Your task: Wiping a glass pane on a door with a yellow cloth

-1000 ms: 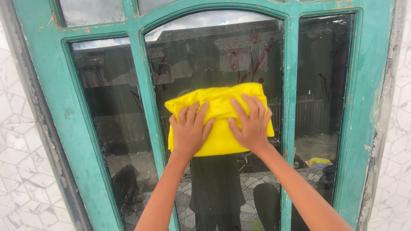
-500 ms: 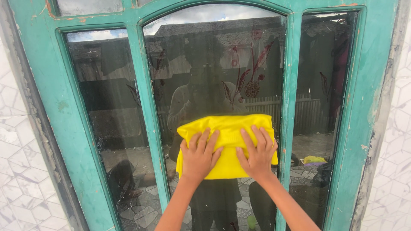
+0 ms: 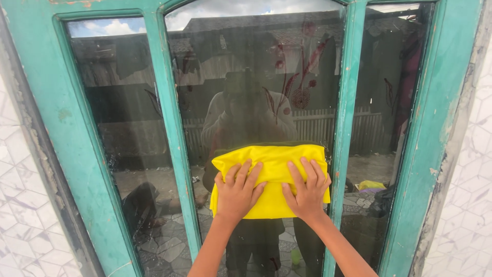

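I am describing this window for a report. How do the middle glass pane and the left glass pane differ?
The middle glass pane has an arched top and is wider; the left glass pane has a straight top. A yellow cloth, pressed flat by the left hand and right hand, covers part of the middle pane; the left pane is bare. Both sit in the green frame and reflect buildings.

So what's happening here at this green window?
A person presses a folded yellow cloth flat against the middle glass pane of a worn green window frame. The left hand and right hand lie side by side on the cloth, fingers spread. The cloth sits low on the pane, which mirrors a yard and the person.
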